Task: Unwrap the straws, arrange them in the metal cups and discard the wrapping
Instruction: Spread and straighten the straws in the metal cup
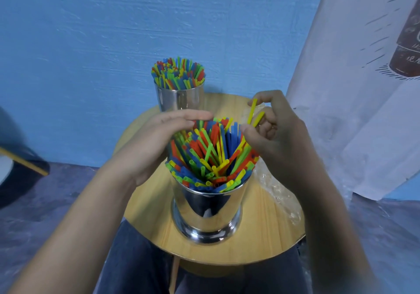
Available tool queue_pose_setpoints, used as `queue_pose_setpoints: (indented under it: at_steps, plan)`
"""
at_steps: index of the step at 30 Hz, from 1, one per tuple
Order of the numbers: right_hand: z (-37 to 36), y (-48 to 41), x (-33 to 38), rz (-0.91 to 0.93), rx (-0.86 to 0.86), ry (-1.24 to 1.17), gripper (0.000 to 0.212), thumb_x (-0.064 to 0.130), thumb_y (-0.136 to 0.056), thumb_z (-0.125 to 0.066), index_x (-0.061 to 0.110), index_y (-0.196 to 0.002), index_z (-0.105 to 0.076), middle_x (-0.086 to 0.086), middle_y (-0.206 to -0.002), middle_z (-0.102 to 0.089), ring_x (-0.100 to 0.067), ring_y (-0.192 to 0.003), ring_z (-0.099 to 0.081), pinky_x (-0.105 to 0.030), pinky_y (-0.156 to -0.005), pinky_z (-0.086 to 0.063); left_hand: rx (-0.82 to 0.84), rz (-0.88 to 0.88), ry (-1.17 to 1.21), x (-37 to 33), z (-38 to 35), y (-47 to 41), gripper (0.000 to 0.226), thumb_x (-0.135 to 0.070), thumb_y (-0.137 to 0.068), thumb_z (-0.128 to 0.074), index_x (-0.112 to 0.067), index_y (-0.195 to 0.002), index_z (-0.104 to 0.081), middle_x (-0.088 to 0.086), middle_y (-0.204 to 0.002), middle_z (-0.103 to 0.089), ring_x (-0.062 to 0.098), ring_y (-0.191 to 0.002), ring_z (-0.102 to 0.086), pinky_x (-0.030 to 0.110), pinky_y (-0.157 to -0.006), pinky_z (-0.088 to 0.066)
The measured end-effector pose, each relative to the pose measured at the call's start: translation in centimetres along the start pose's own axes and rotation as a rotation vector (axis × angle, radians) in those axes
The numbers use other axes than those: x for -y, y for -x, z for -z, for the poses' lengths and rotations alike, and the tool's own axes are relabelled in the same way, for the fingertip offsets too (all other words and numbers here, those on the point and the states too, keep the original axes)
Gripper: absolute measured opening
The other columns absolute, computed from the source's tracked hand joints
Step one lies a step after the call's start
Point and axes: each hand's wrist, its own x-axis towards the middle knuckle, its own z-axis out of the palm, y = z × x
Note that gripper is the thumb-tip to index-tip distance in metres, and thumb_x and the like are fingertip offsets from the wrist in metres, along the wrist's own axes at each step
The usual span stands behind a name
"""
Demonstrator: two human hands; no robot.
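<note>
A near metal cup (205, 214) on the round wooden table (154, 205) is packed with leaning coloured straws (209, 155). My left hand (156, 139) lies with straight fingers against the straws' left and far side. My right hand (272, 132) is at the cup's right side and pinches two yellow straws (252, 111) above the bundle. A far metal cup (178, 99) holds upright coloured straws (178, 73). Clear plastic wrapping (280, 193) lies on the table to the right, partly hidden by my right arm.
A blue wall rises behind the table. A white printed sheet (354, 89) hangs at the right. My legs in dark trousers (136, 266) are under the table's near edge. A dark object with a yellow edge (20, 164) sits on the floor at left.
</note>
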Motion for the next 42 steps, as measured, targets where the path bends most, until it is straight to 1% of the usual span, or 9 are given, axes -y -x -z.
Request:
queue_pose_setpoints:
  at_steps: [3,6,9,13,18,21,28,37,42]
  plan:
    - [0.3,-0.1,-0.2,-0.001,0.053,-0.018,0.03,0.015,-0.095,-0.067,0.032,-0.115,-0.054,-0.004,-0.064,-0.049,-0.018,-0.054,-0.044,-0.046,-0.055,-0.047,0.002,0.004,-0.048,-0.2,0.1,-0.1,0.035,-0.011,-0.104,-0.045,-0.02,-0.119,-0.075,0.002,-0.113,-0.078,0.02,-0.105,-0.074,0.037,-0.093,-0.057]
    - [0.3,-0.3,-0.4,0.027,0.077,0.057,0.006,0.035,-0.098,-0.059,0.033,-0.096,-0.065,0.005,-0.076,-0.063,-0.012,-0.065,-0.054,-0.045,-0.064,-0.052,0.029,0.002,-0.104,-0.5,0.3,-0.1,0.03,-0.016,-0.103,-0.049,-0.023,-0.117,-0.075,0.001,-0.111,-0.078,0.02,-0.105,-0.074,0.041,-0.095,-0.055]
    - [0.1,-0.6,-0.4,0.023,0.049,0.083,0.027,0.045,-0.097,-0.054,0.028,-0.083,-0.07,0.006,-0.084,-0.068,-0.012,-0.078,-0.06,-0.041,-0.07,-0.051,0.106,-0.019,-0.198,-0.9,0.7,-0.2,0.02,-0.031,-0.098,-0.064,-0.029,-0.116,-0.073,0.0,-0.114,-0.076,0.019,-0.107,-0.073,0.043,-0.098,-0.053]
    - [0.1,-1.5,0.1,0.06,0.09,0.025,0.01,0.035,-0.093,-0.062,0.032,-0.095,-0.072,0.012,-0.095,-0.065,-0.013,-0.09,-0.061,-0.038,-0.071,-0.053,0.167,-0.043,-0.256,-1.2,0.9,-0.6,0.027,-0.037,-0.086,-0.07,-0.027,-0.112,-0.07,-0.001,-0.111,-0.076,0.018,-0.104,-0.074,0.035,-0.088,-0.056]
    - [0.2,-2.1,0.5,0.048,0.264,0.06,0.017,0.046,-0.09,-0.06,0.039,-0.101,-0.072,0.017,-0.106,-0.064,-0.007,-0.102,-0.059,-0.04,-0.08,-0.054,0.14,-0.062,-0.281,-1.1,0.9,-1.0,0.015,-0.03,-0.091,-0.072,-0.03,-0.106,-0.073,-0.002,-0.106,-0.077,0.017,-0.102,-0.074,0.039,-0.09,-0.057]
    - [0.3,-2.2,0.5,0.035,0.307,0.12,0.02,0.045,-0.087,-0.059,0.042,-0.104,-0.07,0.019,-0.107,-0.063,-0.004,-0.102,-0.058,-0.041,-0.082,-0.054,0.128,-0.06,-0.267,-1.0,0.7,-1.0,0.013,-0.024,-0.095,-0.07,-0.028,-0.106,-0.074,-0.002,-0.105,-0.078,0.019,-0.102,-0.074,0.043,-0.095,-0.056]
    - [0.6,-2.0,1.0,0.062,0.311,0.167,0.013,0.032,-0.092,-0.07,0.041,-0.091,-0.061,0.018,-0.102,-0.06,-0.002,-0.096,-0.054,-0.037,-0.082,-0.052,0.075,-0.082,-0.249,-0.5,0.2,-1.1,0.021,-0.035,-0.083,-0.066,-0.033,-0.101,-0.076,-0.002,-0.103,-0.077,0.021,-0.099,-0.074,0.053,-0.1,-0.054]
    - [0.6,-2.1,1.3,0.072,0.284,0.003,0.001,0.035,-0.088,-0.067,0.036,-0.089,-0.067,0.015,-0.1,-0.064,-0.01,-0.106,-0.058,-0.035,-0.085,-0.052,0.103,-0.152,-0.302,-0.8,0.1,-1.4,0.015,-0.033,-0.091,-0.068,-0.03,-0.103,-0.075,-0.001,-0.103,-0.078,0.021,-0.097,-0.075,0.051,-0.095,-0.058]
    - [1.0,-2.2,2.0,0.102,0.187,-0.147,0.007,0.023,-0.093,-0.069,0.029,-0.09,-0.068,0.011,-0.088,-0.068,-0.012,-0.089,-0.064,-0.039,-0.08,-0.054,0.193,-0.25,-0.325,-1.6,0.1,-1.2,0.017,-0.029,-0.095,-0.068,-0.026,-0.11,-0.075,-0.008,-0.117,-0.075,0.012,-0.11,-0.07,0.038,-0.097,-0.056]
